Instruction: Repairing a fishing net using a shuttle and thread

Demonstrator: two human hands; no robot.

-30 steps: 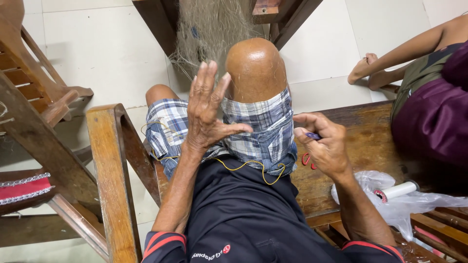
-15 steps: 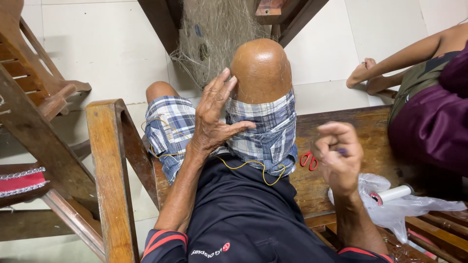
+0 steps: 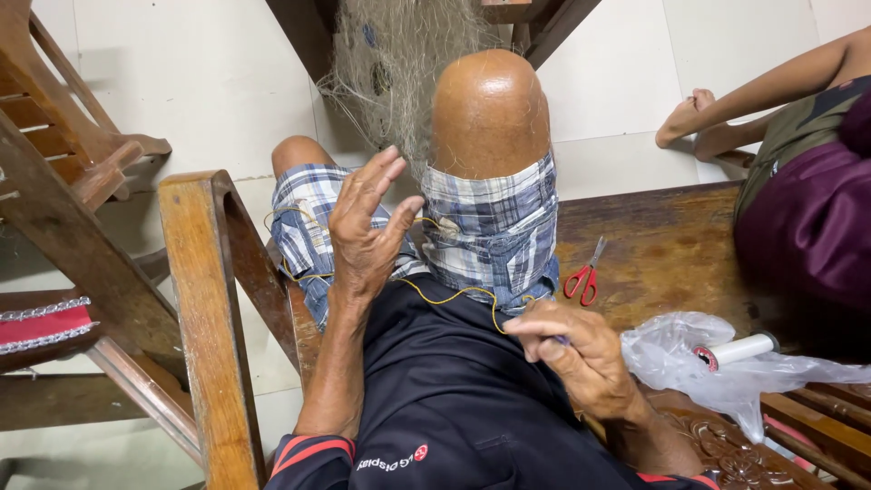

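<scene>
My left hand [image 3: 367, 231] is raised over my lap with the fingers [image 3: 363, 186] spread apart and slightly curled, nothing clamped in them; the yellow cord [image 3: 449, 296] seems to run past the palm, though I cannot tell whether it loops round a finger. My right hand [image 3: 581, 358] sits lower, over my dark shirt [image 3: 454, 408], fingers pinched together on a small dark tool whose tip barely shows; I take it for a netting needle but cannot be sure. The cord sags in a slack curve between the two hands, across the hem of my plaid shorts [image 3: 490, 231].

Beyond my raised knee, the fishing net [image 3: 395, 63] hangs in a loose grey tangle from the wooden frame above. The red-handled scissors [image 3: 585, 277] lie on the wooden bench [image 3: 662, 240] to my right, apart from both hands, and a white spool [image 3: 739, 349] rests in a clear plastic bag [image 3: 689, 363] just beside my right wrist.

I judge the slack to be the risk here: the cord could snag on the shorts or knot on itself if I draw it tight unevenly. My right elbow could also nudge the bag and roll the spool off the bench.
</scene>
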